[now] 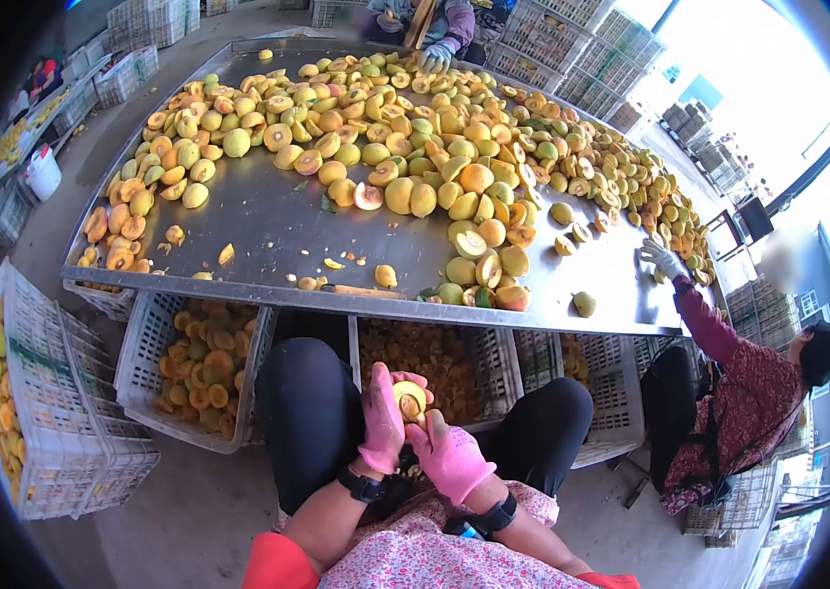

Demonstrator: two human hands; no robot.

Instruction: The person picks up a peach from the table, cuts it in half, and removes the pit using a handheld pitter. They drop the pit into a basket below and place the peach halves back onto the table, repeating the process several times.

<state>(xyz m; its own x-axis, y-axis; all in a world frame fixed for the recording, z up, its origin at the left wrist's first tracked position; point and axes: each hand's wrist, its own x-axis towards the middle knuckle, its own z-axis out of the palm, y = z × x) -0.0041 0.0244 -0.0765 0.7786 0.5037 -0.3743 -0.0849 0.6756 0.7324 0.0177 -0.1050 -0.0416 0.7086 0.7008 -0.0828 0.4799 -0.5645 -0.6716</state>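
Note:
My left hand (385,417), in a pink glove, is closed around a halved yellow peach (411,399), its cut face turned up. Against that fruit, my pink-gloved right hand (449,456) is closed on a small hand tool (422,420); only a bit of its light handle shows, and its working end is hard to make out. Both hands are above my lap, in front of a crate (503,378) of peach pieces under the table edge. Peach halves (375,128) are heaped across the metal table (258,231).
Near the table's front edge lies a wooden-handled tool (364,292). Crates of peaches stand below (145,344) and at left (61,432). A co-worker (739,412) at right reaches a gloved hand (665,260) onto the table; another person's gloved hand (436,56) is at the far side.

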